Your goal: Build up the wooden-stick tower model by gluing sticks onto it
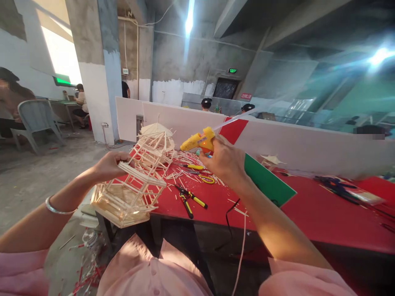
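Observation:
In the head view my left hand (pixel 112 166) grips the side of a small pavilion model (pixel 145 183) built from thin wooden sticks, with a pointed roof and a wide base. The model tilts beyond the table's near left edge. My right hand (pixel 225 160) is wrapped round a yellow hot glue gun (pixel 200 139), a long clear glue stick (pixel 236 117) jutting from its back. The gun's nozzle points left towards the model's roof, apart from it. Below the gun lie black-and-yellow wire strippers (pixel 189 199), yellow-handled scissors (pixel 206 178) and another yellow-handled tool (pixel 194 167).
Loose sticks (pixel 191 158) are strewn over the red table (pixel 210 213). A green board (pixel 268 181) leans at right, near dark tools (pixel 336 187). A white partition (pixel 182 119) borders the table's far side. A cord (pixel 242 255) hangs off the front edge. Other people sit beyond.

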A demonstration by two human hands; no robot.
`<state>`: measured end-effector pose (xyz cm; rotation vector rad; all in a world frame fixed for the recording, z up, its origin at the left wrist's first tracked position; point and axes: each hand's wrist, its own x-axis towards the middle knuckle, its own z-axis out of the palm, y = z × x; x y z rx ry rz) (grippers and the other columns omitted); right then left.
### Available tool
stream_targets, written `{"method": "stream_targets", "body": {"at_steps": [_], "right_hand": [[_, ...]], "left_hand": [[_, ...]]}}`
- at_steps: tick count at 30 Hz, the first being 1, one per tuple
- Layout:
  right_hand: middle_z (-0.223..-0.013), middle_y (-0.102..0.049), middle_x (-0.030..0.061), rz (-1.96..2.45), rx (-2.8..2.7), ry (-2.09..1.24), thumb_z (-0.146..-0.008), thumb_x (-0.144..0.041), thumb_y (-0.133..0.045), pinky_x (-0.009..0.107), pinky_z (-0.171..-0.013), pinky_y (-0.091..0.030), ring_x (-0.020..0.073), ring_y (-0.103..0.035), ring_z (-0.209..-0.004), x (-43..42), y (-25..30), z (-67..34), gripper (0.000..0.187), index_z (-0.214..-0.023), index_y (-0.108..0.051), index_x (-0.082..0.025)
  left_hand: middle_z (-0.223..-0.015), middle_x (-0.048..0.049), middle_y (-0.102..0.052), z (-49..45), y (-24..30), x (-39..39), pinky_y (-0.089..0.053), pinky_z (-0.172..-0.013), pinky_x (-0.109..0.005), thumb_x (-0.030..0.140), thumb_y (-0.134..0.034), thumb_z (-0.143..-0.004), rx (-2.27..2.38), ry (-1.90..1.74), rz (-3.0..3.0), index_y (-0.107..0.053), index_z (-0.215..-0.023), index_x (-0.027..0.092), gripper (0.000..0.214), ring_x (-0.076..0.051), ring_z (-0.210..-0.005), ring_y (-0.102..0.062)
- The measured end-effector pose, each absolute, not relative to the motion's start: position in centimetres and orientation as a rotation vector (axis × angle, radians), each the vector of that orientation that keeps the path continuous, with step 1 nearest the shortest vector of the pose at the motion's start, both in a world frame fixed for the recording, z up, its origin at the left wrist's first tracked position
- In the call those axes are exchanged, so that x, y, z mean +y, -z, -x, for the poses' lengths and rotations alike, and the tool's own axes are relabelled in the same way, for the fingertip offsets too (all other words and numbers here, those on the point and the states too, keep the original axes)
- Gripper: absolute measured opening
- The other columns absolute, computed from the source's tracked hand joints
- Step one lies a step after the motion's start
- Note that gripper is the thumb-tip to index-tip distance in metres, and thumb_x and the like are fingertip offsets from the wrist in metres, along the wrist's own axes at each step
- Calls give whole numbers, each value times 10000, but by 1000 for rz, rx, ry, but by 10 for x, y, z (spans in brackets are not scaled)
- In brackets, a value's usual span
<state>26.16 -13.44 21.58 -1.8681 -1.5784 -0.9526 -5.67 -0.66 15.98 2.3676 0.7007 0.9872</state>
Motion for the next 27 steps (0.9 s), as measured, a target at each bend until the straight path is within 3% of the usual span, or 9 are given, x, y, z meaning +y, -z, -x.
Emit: {"method": "stream_targets", "body": {"at_steps": [7, 27], "right_hand": [[-963, -676, 75, 1971, -1729, 1005, -826, -333, -531, 304, -534, -149, 177, -564, -680, -140, -222, -252, 281, -1038, -607, -166], [-980, -656, 83, 2020, -1861, 1103, -851, -334, -512, 302, -528, -137, 170, -542, -678, -148, -224, -252, 272, -1055, -576, -166]], "left_hand": [[-664, 2, -637, 65, -169, -18, -461, -577, -202, 357, -694, -732, 645, -847, -2433, -653, -660, 186, 189, -126, -618, -582], [-666, -8, -635, 62, -167, -21, -463, -563, -226, 343, -702, -707, 626, -849, -2445, -658, -670, 195, 159, -136, -619, -587]]}}
